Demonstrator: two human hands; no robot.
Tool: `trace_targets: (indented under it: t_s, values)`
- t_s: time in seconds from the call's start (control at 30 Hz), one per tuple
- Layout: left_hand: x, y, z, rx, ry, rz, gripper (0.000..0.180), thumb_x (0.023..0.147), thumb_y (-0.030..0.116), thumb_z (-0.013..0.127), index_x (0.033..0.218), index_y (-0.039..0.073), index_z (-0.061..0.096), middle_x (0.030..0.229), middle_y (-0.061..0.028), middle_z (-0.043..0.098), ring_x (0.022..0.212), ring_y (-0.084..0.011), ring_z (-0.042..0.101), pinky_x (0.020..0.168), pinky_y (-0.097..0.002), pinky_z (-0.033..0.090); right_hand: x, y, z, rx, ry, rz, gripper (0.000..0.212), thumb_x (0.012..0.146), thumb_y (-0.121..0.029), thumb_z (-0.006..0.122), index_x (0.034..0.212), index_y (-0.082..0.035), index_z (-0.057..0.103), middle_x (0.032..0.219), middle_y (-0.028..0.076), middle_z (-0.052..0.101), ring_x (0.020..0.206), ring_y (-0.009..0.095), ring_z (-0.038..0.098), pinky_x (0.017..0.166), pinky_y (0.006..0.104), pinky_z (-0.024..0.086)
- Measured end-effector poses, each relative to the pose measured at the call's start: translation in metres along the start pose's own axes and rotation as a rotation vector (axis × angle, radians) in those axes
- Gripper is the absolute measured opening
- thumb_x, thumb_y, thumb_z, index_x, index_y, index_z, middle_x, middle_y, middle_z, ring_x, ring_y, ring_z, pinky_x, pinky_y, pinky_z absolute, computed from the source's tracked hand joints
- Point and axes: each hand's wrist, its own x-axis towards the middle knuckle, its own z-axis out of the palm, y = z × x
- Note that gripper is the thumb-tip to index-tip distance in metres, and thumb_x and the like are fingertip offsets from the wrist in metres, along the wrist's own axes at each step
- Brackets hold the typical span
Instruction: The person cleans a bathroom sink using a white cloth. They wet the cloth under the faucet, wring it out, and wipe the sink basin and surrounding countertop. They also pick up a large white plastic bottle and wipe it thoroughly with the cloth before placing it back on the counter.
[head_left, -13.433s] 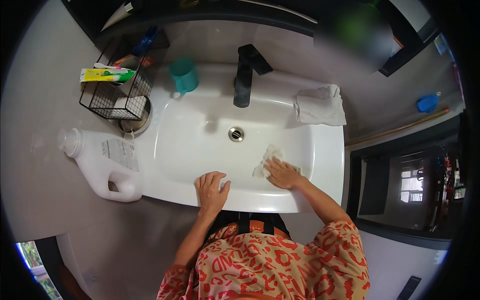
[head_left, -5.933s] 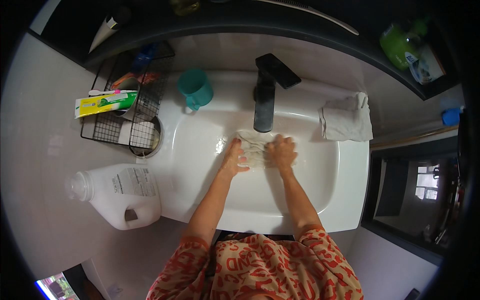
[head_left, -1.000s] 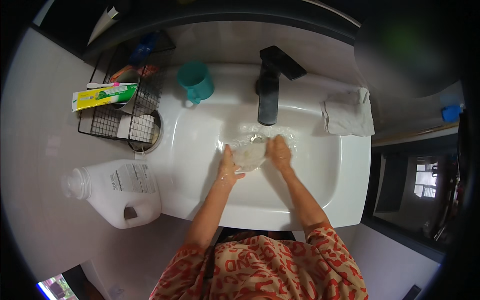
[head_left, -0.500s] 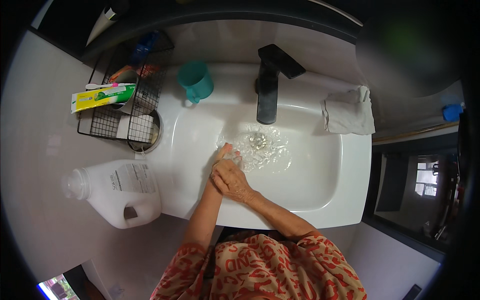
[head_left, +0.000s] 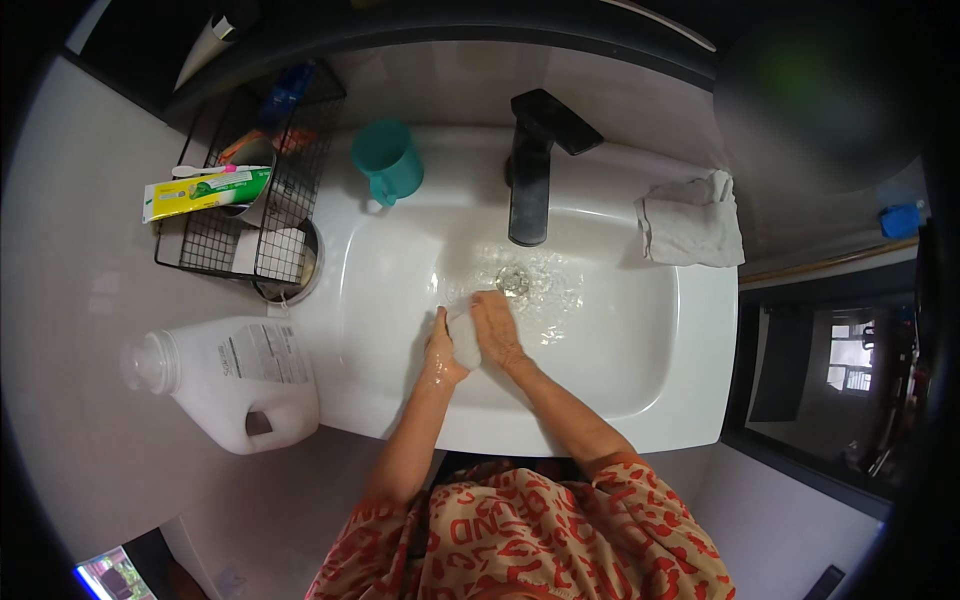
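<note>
Both hands over sink (head_left: pixel 700 330) basin — left hand (head_left: pixel 441 347) and right hand (head_left: pixel 496 327) pressed closed around small white cloth (head_left: pixel 464 335), at 7 o'clock from black tap (head_left: pixel 530 165). Teal mug (head_left: pixel 388 160) at 10 o'clock of basin.

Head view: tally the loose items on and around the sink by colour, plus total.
White: 3, the small cloth squeezed between left hand and right hand, the folded cloth on the sink rim, the jug.
Teal: 1, the cup.
Black: 1, the wire basket.
Yellow-green: 1, the tube box.
Total: 6
</note>
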Motion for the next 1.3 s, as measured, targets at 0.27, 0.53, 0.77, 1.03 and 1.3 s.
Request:
trace_targets:
  t_s: [0.27, 0.53, 0.77, 1.03, 1.3]
  values:
    - [-0.002, 0.006, -0.015, -0.046, 0.081, -0.031, 0.042, 0.092, 0.045, 0.045, 0.109, 0.008, 0.055, 0.099, -0.0069, 0.062, 0.086, -0.021, 0.062, 0.069, -0.0321, 0.053, -0.026, 0.039, -0.006, -0.535, -0.317, 0.116, 0.047, 0.082, -0.003, 0.045, 0.125, 0.012, 0.038, 0.134, 0.026, 0.036, 0.121, 0.037, 0.039, 0.095, 0.0413, 0.039]
    - [0.001, 0.007, -0.016, -0.043, 0.067, -0.047, 0.04, 0.093, 0.043, 0.044, 0.108, 0.008, 0.056, 0.097, -0.0066, 0.063, 0.083, -0.0211, 0.062, 0.068, -0.0317, 0.053, -0.026, 0.039, -0.004, -0.746, -0.495, 0.081, 0.049, 0.083, -0.008, 0.045, 0.127, 0.013, 0.039, 0.138, 0.027, 0.032, 0.124, 0.035, 0.039, 0.092, 0.0372, 0.043]
    - [-0.006, 0.008, -0.004, -0.054, 0.075, -0.015, 0.039, 0.089, 0.041, 0.052, 0.106, 0.007, 0.056, 0.097, -0.0065, 0.061, 0.083, -0.0188, 0.061, 0.067, -0.0292, 0.051, -0.029, 0.039, -0.005, -0.803, -0.474, 0.043, 0.05, 0.083, -0.01, 0.045, 0.128, 0.013, 0.04, 0.139, 0.028, 0.031, 0.125, 0.034, 0.037, 0.091, 0.0351, 0.043]
    - [-0.002, 0.009, -0.015, 0.022, 0.074, -0.033, 0.031, 0.088, 0.036, 0.055, 0.099, 0.007, 0.058, 0.091, -0.0043, 0.06, 0.077, -0.0145, 0.059, 0.06, -0.0249, 0.048, -0.019, 0.05, -0.016, -0.565, -0.303, 0.045, 0.035, 0.082, -0.005, 0.048, 0.116, 0.003, 0.048, 0.116, 0.02, 0.048, 0.105, 0.034, 0.051, 0.076, 0.0387, 0.05]
    - [-0.007, 0.012, -0.014, 0.008, 0.116, 0.039, 0.028, 0.087, 0.034, 0.057, 0.096, 0.008, 0.058, 0.088, -0.0044, 0.06, 0.075, -0.0155, 0.059, 0.058, -0.0268, 0.048, 0.014, 0.075, -0.027, -0.386, -0.153, 0.15, 0.022, 0.074, -0.011, 0.065, 0.095, -0.014, 0.06, 0.096, 0.005, 0.054, 0.09, 0.026, 0.057, 0.072, 0.0373, 0.051]
